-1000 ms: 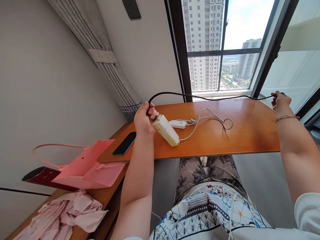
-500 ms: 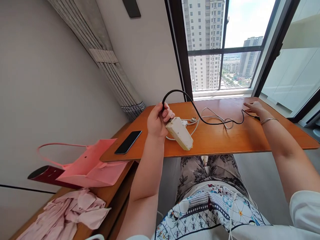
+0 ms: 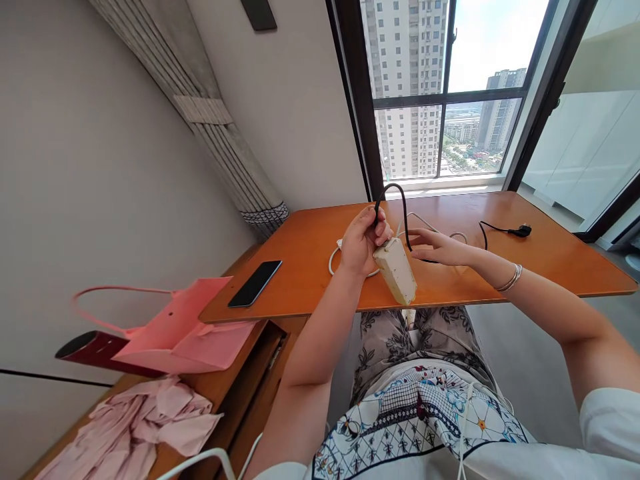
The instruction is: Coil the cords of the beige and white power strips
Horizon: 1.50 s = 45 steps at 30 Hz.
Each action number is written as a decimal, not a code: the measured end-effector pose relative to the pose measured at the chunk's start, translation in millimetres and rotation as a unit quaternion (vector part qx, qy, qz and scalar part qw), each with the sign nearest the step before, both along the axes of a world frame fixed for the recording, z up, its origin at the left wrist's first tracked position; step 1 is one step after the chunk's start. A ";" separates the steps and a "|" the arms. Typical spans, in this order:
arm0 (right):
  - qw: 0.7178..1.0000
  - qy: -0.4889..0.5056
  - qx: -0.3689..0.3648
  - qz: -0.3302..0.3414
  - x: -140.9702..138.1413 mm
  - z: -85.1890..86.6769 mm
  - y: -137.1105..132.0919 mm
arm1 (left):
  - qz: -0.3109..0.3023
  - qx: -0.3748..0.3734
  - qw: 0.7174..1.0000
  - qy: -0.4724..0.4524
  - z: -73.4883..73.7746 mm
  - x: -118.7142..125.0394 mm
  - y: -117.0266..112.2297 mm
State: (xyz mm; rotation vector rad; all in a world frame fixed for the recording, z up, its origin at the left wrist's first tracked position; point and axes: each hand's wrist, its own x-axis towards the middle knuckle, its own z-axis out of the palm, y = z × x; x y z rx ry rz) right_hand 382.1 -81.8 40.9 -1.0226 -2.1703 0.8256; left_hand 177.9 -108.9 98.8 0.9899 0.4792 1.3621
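The left hand (image 3: 364, 240) has its fingers closed around a black cord (image 3: 404, 217), just by a white box (image 3: 396, 270) that tilts over the near side of the brown table (image 3: 555, 270). The right hand (image 3: 443, 248) is loosely open by the cord; I can't tell if they touch. A black plug (image 3: 523, 231) lies far right.

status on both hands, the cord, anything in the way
Left hand: closed on black flexible cord, off-white rectangular block below. Right hand: open beside cord, contact unclear. Thin white cable on brown wooden table, possible snag.
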 end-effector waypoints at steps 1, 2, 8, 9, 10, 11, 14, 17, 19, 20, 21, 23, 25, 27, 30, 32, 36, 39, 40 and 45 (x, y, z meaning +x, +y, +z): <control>0.998 -0.058 0.006 0.003 -1.0 -2.8 -5.8 | 0.004 -0.002 1.000 -0.013 0.3 -0.5 -0.1; 0.993 -0.113 0.024 0.000 -0.8 -5.0 -11.4 | 0.007 -0.002 1.000 -0.026 0.3 -1.7 0.2; 0.936 -0.206 0.235 -0.161 9.6 -6.9 -39.6 | -0.004 0.029 0.999 -0.018 -11.9 -11.3 10.3; 0.922 -0.211 0.268 -0.183 11.2 -5.6 -42.6 | -0.004 0.041 0.999 -0.008 -14.9 -11.2 12.0; 0.908 -0.220 0.298 -0.195 12.4 -4.1 -45.1 | -0.003 0.052 0.999 0.002 -17.8 -10.4 13.4; 0.895 -0.231 0.324 -0.200 13.4 -2.6 -47.1 | -0.001 0.062 0.998 0.012 -20.6 -9.1 14.5; 0.869 -0.254 0.380 -0.186 14.3 2.1 -51.8 | -0.001 0.080 0.996 0.040 -28.3 -3.4 16.5; 0.856 -0.249 0.423 -0.163 13.1 6.0 -55.2 | -0.026 0.117 0.992 0.050 -36.6 3.3 17.4; 0.847 -0.246 0.446 -0.149 11.5 7.9 -57.2 | -0.038 0.146 0.987 0.052 -41.6 8.1 17.0; 0.842 -0.246 0.457 -0.144 10.4 8.5 -58.2 | -0.039 0.156 0.985 0.056 -43.6 10.5 16.3; 0.838 -0.244 0.468 -0.139 9.2 9.0 -59.2 | -0.036 0.164 0.984 0.064 -45.1 12.8 15.3; 0.829 -0.236 0.491 -0.126 6.6 9.7 -61.0 | -0.025 0.176 0.981 0.081 -46.4 17.1 12.6; 0.823 -0.218 0.513 -0.113 4.1 10.7 -62.4 | -0.017 0.192 0.977 0.095 -46.0 20.6 9.3; 0.821 -0.191 0.528 -0.101 2.3 13.0 -62.9 | -0.019 0.210 0.971 0.110 -44.5 23.1 6.1; 0.831 -0.142 0.529 -0.098 2.0 21.0 -62.1 | -0.038 0.215 0.967 0.133 -42.4 25.5 1.2; 0.842 -0.110 0.515 -0.116 3.1 29.8 -60.4 | -0.062 0.198 0.968 0.145 -41.3 26.9 -2.6; 0.870 -0.072 0.467 -0.139 6.6 50.8 -54.5 | -0.101 0.149 0.972 0.153 -38.0 29.8 -10.5; 0.887 -0.091 0.433 -0.130 9.5 64.1 -49.8 | -0.112 0.147 0.970 0.156 -33.7 29.7 -12.6; 0.890 -0.104 0.425 -0.127 10.5 67.6 -48.8 | -0.114 0.154 0.969 0.158 -32.4 28.7 -12.1; 0.892 -0.145 0.418 -0.097 16.4 79.4 -50.0 | -0.114 0.192 0.958 0.178 -31.8 21.9 -5.8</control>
